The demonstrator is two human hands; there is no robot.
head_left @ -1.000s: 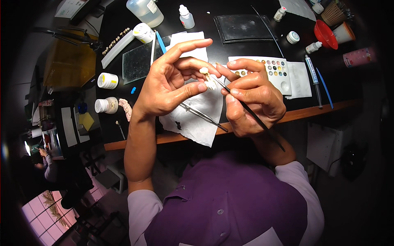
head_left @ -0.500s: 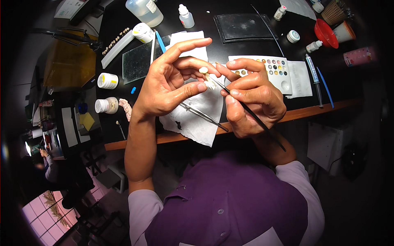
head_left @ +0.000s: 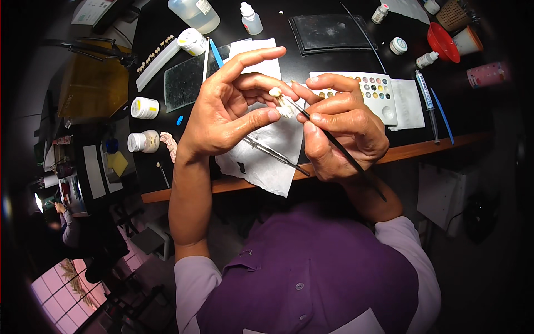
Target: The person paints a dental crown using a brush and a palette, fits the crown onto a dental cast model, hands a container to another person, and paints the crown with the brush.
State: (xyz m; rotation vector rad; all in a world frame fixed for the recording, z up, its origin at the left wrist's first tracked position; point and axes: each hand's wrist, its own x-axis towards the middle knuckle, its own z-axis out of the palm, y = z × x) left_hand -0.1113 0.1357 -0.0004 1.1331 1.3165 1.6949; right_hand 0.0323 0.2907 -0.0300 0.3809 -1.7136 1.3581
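Between the thumb and fingers of my left hand (head_left: 225,114) is a small cream tooth crown (head_left: 275,92); its holder, if any, is hard to make out. Several pale tooth-like shapes (head_left: 286,109) show just below it. My right hand (head_left: 353,125) pinches a thin black paintbrush (head_left: 346,152), its tip close to the crown; whether they touch I cannot tell. Under my hands lie a white paper sheet (head_left: 272,175) and metal tweezers (head_left: 278,156). Partly behind my right fingers sits a white palette (head_left: 387,114) with several coloured wells.
At left stand white jars (head_left: 144,108) and a glass slab (head_left: 181,83). A large bottle (head_left: 194,16) and a dropper bottle (head_left: 251,19) stand at the back. A black flat case (head_left: 328,34), red bowl (head_left: 443,42) and syringe (head_left: 427,103) lie farther right. The wooden table edge (head_left: 411,149) runs nearest me.
The tooth crown has turned slightly in my left fingers and shows a different side. The brush and my right hand have shifted only a little.
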